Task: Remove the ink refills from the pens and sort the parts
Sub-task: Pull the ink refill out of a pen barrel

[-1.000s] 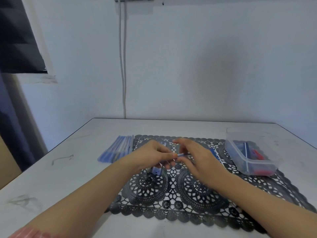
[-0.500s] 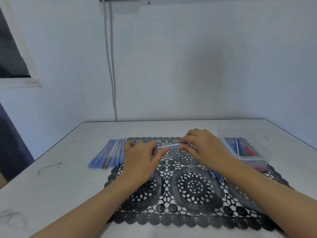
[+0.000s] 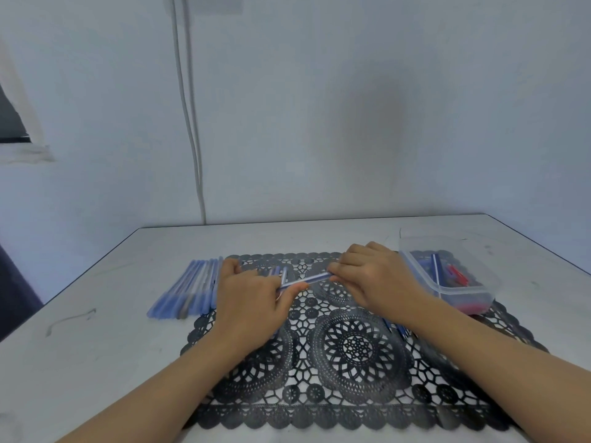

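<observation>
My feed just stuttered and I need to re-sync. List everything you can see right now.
pen: one, blue and clear, over the placemat, held between both hands
pen row: several, blue, count blurred, on the table by the placemat's left edge
loose pen parts: a few, blue, on the placemat beyond the left hand
blue pieces: a few, on the placemat beside the right forearm
container: one, clear plastic, placemat's right end, red and blue parts inside
placemat: one, black lace, on the table
table: one, white
cables: two, white, down the wall
left hand: grips the pen's left end
right hand: pinches the pen's right end
</observation>
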A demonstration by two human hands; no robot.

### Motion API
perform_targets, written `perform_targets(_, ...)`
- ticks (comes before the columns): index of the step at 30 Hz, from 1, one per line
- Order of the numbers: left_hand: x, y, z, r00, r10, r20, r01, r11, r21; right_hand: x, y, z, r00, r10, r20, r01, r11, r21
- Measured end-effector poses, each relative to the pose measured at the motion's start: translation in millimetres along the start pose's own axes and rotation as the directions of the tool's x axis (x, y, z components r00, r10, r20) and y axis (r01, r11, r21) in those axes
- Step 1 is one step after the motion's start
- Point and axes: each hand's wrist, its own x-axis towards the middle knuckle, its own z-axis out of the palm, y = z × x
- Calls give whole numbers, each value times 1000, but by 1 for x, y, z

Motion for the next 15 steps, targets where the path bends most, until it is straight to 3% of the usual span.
perform_targets(11, 3, -2, -2, 995, 85, -54, -86, 996, -10, -6, -2, 10, 974, 68, -214, -34, 987, 156)
perform_targets(15, 3, -1, -1, 994, 85, -70, -85, 996, -4, -4, -7, 8, 987, 121, -106, -99, 976, 192)
